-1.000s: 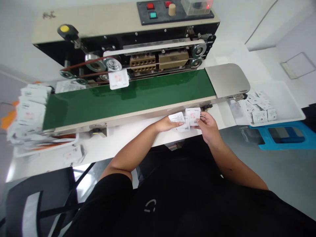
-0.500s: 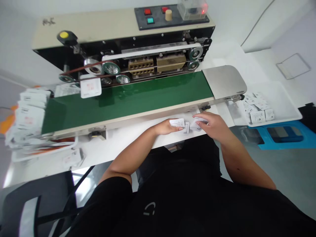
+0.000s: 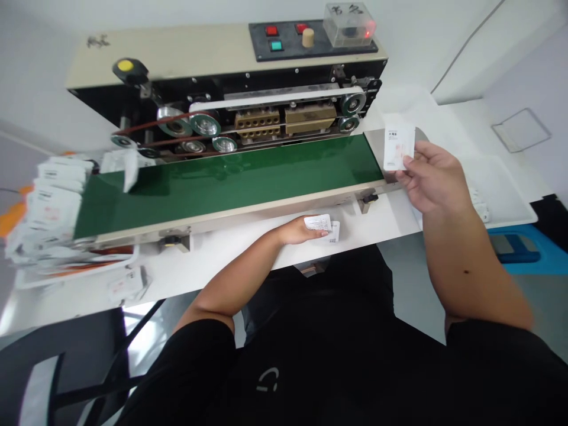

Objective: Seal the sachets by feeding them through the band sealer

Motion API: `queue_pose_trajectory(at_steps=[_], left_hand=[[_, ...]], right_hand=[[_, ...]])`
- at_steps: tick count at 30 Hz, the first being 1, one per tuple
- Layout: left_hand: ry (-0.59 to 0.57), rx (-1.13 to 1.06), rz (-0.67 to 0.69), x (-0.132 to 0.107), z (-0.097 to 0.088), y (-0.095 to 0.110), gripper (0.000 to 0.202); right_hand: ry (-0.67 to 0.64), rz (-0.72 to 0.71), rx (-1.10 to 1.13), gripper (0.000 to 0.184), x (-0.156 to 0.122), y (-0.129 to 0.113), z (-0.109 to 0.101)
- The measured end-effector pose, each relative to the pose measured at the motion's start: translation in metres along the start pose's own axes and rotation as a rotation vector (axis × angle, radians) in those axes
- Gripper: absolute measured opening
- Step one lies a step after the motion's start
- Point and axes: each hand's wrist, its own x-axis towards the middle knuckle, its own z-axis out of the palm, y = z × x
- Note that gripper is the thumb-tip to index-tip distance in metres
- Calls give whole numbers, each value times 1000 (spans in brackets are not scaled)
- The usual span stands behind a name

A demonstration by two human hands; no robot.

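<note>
My right hand is raised above the metal end plate of the sealing machine and pinches a white sachet upright. My left hand rests on the white table by the conveyor's front rail, its fingers closed on a small stack of white sachets. The green conveyor belt runs left to right in front of me. A sealed sachet tips off the belt's left end.
The sealing machine with its control panel stands behind the belt. A pile of sachets fills a tray on the left. A white tray sits right, over a blue stool. A dark chair is lower left.
My right hand lifted one sachet from the table up and right to the belt's metal end. The sachet on the belt travelled left and is dropping off. My left hand stayed put.
</note>
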Motion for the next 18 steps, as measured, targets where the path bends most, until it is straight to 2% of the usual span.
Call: queue_pose_trajectory(at_steps=[4, 10, 18], left_hand=[[8, -4, 0, 0, -1, -1, 65], [12, -24, 15, 2, -2, -5, 65], [9, -40, 10, 4, -3, -7, 62]], right_hand=[[-29, 116, -40, 12, 32, -4, 7], [-18, 169, -101, 12, 61, -11, 22], [-63, 212, -171, 5, 69, -14, 56]])
